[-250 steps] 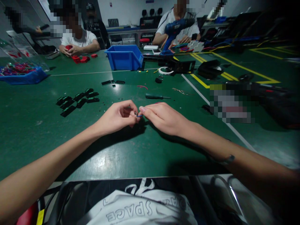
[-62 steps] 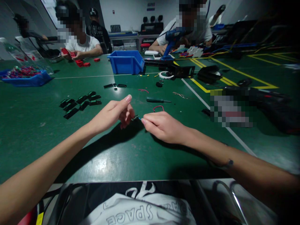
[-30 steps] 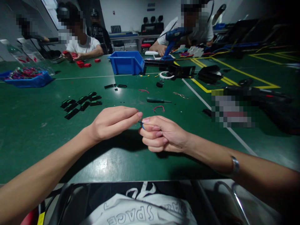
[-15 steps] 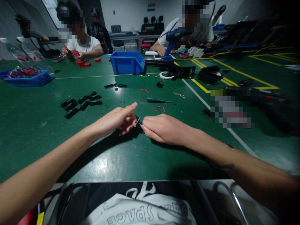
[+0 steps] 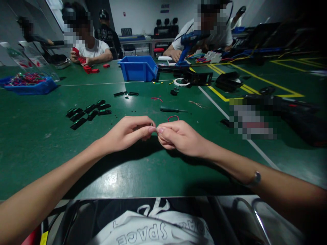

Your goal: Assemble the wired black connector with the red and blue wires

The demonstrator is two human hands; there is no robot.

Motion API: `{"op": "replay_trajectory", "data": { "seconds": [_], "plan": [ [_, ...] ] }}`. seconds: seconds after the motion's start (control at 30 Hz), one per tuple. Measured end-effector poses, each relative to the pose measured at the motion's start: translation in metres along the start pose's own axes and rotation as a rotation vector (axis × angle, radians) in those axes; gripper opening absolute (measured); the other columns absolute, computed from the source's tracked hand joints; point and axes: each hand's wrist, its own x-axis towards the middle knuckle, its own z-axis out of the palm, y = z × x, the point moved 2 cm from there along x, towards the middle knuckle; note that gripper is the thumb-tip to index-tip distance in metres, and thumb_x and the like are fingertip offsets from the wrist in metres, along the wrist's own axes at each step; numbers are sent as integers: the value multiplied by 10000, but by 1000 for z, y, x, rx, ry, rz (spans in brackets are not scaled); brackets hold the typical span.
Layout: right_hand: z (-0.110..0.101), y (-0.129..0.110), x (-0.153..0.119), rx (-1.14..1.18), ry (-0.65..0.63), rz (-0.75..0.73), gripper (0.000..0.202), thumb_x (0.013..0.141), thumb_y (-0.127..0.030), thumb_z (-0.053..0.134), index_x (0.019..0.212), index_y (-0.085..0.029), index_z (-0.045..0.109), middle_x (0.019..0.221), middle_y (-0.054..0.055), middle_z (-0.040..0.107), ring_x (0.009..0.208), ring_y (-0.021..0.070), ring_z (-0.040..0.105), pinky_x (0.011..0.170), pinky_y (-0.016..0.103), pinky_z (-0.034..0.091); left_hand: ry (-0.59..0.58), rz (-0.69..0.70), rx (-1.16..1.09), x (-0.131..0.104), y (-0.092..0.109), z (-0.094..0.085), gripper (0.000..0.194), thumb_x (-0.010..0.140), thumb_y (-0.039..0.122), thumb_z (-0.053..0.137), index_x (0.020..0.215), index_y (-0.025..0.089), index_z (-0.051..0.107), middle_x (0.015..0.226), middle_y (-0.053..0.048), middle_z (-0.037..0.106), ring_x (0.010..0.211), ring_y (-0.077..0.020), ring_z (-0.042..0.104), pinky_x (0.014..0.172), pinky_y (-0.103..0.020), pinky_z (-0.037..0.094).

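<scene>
Above the green table, my left hand is closed, thumb and fingers pinched on something small and mostly hidden. My right hand is closed too, its fingertips meeting those of my left hand around the same spot. What lies between them is too covered to name. Just beyond my right hand lies a red wire, partly hidden by it. A green-handled screwdriver rests behind that wire. Several black and green parts are grouped to the left, and another short red wire is farther back.
A blue bin stands at the back centre. At far left a blue tray of small parts sits by plastic bottles. A blue power drill and black pieces are at the back right. People sit across the table.
My left thumb has come down from its raised position into a pinch. My right hand has turned, its thumb now showing on top. The dark part and blue tip between the hands are now hidden.
</scene>
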Motion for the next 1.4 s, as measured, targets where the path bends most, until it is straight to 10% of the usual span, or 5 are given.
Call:
{"op": "replay_trajectory", "data": {
  "seconds": [0.17, 0.43, 0.73, 0.9, 1.4],
  "plan": [
    [15, -3, 1, 594, -66, 210, 427, 992, -302, 510, 604, -198, 364, 518, -96, 289, 395, 39, 253, 424, 198, 218, 79, 507, 482, -6, -7, -7, 215, 972, 161, 595, 1178, 160, 655, 1011, -105, 734, 946, -158, 705, 857, -258, 571],
    [28, -14, -4, 945, -159, 414, 404, 982, -236, 464, 605, -196, 326, 518, -101, 261, 401, 36, 150, 385, 155, 199, 162, 700, 640, -12, -4, -14, 341, 935, 112, 622, 1265, 193, 657, 1213, -103, 737, 1214, -223, 678, 985, -365, 617],
    [-3, -5, 1, -238, 47, -58, 410, 1045, -359, 438, 670, -195, 411, 594, -56, 361, 519, 77, 329, 523, 247, 265, 210, 5, 17, -1, -1, -6, 323, 945, 431, 639, 1074, 140, 690, 899, -64, 724, 748, -134, 687, 722, -249, 567],
    [-4, -5, -1, -794, -105, -309, 308, 1031, -218, 414, 725, -193, 428, 673, -25, 421, 621, 112, 364, 634, 280, 297, -36, -453, -329, 3, -6, 3, 542, 986, 591, 473, 725, 133, 595, 578, -2, 560, 496, -91, 531, 486, -199, 429],
    [3, -7, -3, -108, 1, -4, 427, 1046, -380, 445, 665, -188, 436, 579, -52, 401, 513, 70, 342, 498, 226, 292, -116, -410, -523, 4, 2, -5, 286, 822, 348, 790, 909, 138, 617, 702, 14, 623, 579, -83, 588, 561, -192, 490]
  ]
}}
